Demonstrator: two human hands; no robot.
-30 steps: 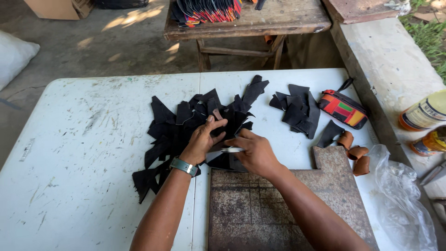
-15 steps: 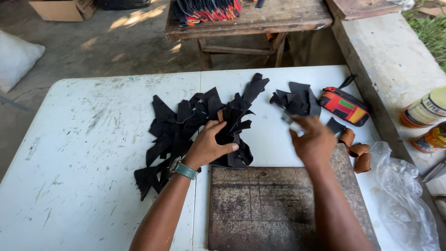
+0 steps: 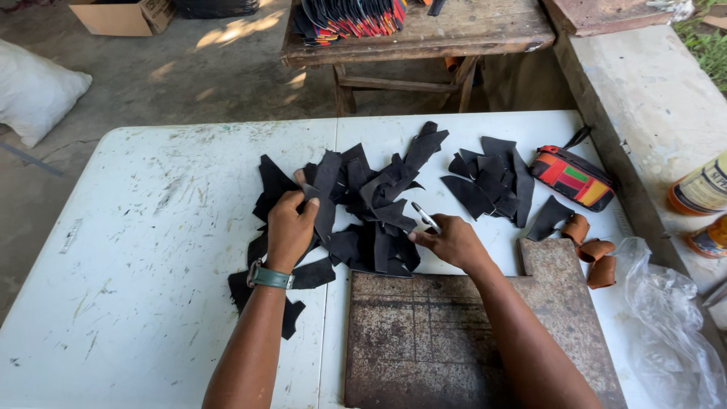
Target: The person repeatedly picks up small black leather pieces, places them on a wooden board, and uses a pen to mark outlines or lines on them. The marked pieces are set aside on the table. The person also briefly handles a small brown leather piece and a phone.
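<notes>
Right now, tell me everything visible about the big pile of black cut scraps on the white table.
The big pile of black cut scraps is a loose, overlapping heap of thin, matte, irregular pieces, leather-like, some curled or standing up. It lies mid-table on the scuffed white folding table, just beyond the rusty metal slab. The left hand grips pieces at its left side; the right hand, holding a small pale tool, touches its right edge.

a white table (image 3: 136,250) carries a rusty metal slab (image 3: 454,333) at its near edge. right of it lie three brown leather rolls (image 3: 593,251) and a clear plastic bag (image 3: 670,326). a striped pouch (image 3: 572,178) sits near the table's right side. beyond stands a wooden bench (image 3: 424,34) with a stack of colourful pieces (image 3: 348,15). a white sack (image 3: 34,91) and a cardboard box (image 3: 121,15) rest on the floor; two jars (image 3: 700,189) stand on the ledge.
</notes>
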